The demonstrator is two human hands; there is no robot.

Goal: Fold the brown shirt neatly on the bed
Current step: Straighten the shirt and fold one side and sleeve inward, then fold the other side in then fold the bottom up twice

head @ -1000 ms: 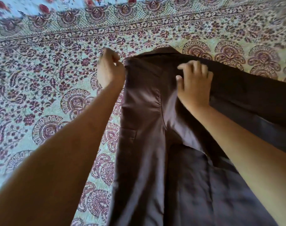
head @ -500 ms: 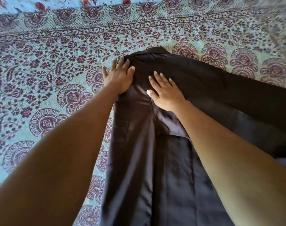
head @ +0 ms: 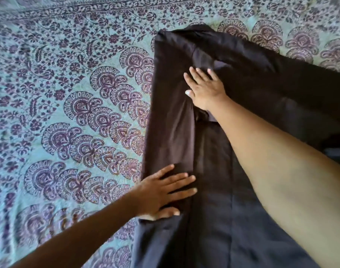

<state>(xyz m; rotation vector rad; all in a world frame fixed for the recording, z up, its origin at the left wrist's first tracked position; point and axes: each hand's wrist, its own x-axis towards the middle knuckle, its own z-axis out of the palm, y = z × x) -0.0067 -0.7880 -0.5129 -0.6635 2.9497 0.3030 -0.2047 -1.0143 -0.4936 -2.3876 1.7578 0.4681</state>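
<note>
The brown shirt point(head: 248, 78) lies spread on the bed, running from the top centre down to the bottom edge, with one part stretching off to the right. Its left side is folded inward as a long flap point(head: 171, 117). My left hand point(head: 163, 194) lies flat with straight fingers on the lower part of that flap, at the shirt's left edge. My right hand point(head: 205, 88) presses flat on the shirt higher up, fingers spread, beside the flap's inner edge. My right forearm covers part of the shirt's middle.
The bed is covered by a teal bedspread point(head: 68, 105) printed with purple flowers and fan motifs. It fills the whole left half of the view and shows above the shirt at the top right.
My left hand has slid from the shirt's top left corner down along the folded flap toward me. My right hand stays flat near the top, slightly to the right.
</note>
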